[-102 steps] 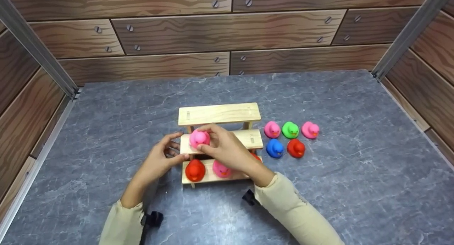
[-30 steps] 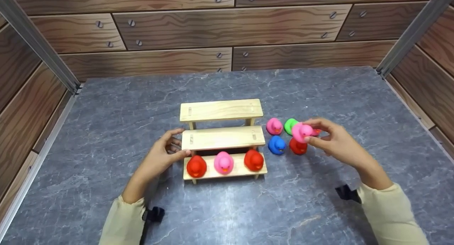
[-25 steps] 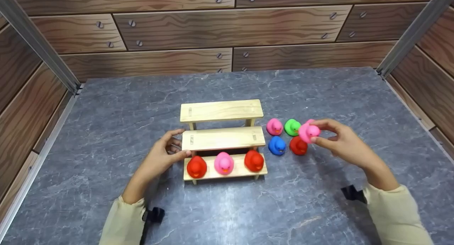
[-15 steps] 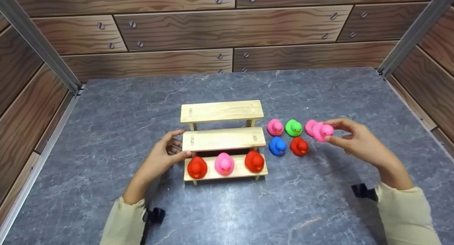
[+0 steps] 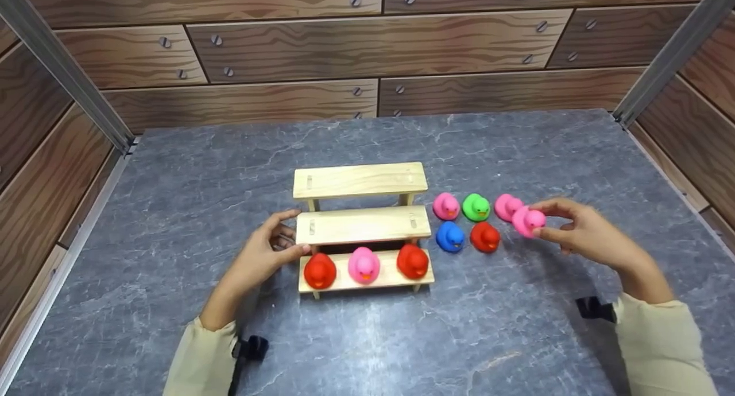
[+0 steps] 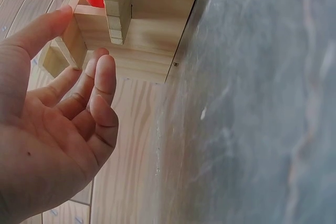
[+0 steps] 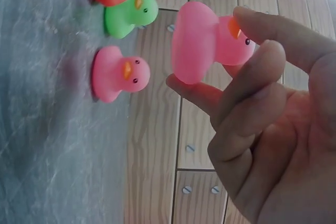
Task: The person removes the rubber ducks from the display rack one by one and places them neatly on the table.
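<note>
My right hand (image 5: 594,235) pinches a pink rubber duck (image 5: 526,221) between thumb and fingers, right of the other ducks. In the right wrist view this held duck (image 7: 195,43) is raised off the grey tabletop. My left hand (image 5: 261,255) grips the left end of the middle step of a three-tier wooden stand (image 5: 362,225), thumb at the front edge and forefinger at the back. The left wrist view shows its other fingers (image 6: 105,80) loosely bent beside the stand. On the lowest step sit a red duck (image 5: 320,271), a pink duck (image 5: 364,264) and another red duck (image 5: 413,261).
Right of the stand, on the grey table (image 5: 367,344), are a pink duck (image 5: 446,206), a green duck (image 5: 476,207), another pink duck (image 5: 508,207), a blue duck (image 5: 450,236) and a red duck (image 5: 485,237). Wood-patterned walls (image 5: 367,46) enclose the table.
My right hand has carried the pink duck from the middle step's left end to the right, past the loose ducks, then slightly toward me. My left hand stays at the stand.
</note>
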Action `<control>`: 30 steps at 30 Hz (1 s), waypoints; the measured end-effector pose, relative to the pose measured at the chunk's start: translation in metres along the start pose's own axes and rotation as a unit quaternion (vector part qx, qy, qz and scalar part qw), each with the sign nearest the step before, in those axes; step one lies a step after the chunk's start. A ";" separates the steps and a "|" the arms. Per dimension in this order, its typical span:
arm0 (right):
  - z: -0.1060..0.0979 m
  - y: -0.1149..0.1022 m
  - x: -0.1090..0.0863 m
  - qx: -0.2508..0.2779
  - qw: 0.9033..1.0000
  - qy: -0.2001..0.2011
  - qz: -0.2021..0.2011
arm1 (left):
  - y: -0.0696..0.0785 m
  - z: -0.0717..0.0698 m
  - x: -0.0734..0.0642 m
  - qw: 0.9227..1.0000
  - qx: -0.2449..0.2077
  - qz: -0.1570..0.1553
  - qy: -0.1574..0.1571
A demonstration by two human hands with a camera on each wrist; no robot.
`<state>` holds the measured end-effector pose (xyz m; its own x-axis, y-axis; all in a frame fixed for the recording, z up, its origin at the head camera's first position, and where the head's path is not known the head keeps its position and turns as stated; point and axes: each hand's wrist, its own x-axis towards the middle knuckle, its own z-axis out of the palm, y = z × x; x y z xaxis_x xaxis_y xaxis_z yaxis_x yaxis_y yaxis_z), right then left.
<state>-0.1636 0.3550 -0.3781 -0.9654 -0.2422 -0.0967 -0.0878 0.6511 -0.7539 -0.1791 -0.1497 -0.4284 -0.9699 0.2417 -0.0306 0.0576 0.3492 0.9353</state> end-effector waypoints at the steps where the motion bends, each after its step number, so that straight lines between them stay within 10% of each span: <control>1: 0.000 0.001 0.000 -0.002 1.000 -0.003 0.000 | 0.000 0.000 0.000 1.000 0.001 0.000 0.000; 30: 0.003 0.024 0.008 -0.034 0.997 -0.071 0.012 | 0.001 0.000 -0.001 1.000 0.004 0.006 -0.002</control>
<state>-0.1722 0.3664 -0.3990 -0.9237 -0.3218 -0.2080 -0.0866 0.7043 -0.7046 -0.1785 -0.1496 -0.4274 -0.9680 0.2502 -0.0215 0.0706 0.3531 0.9329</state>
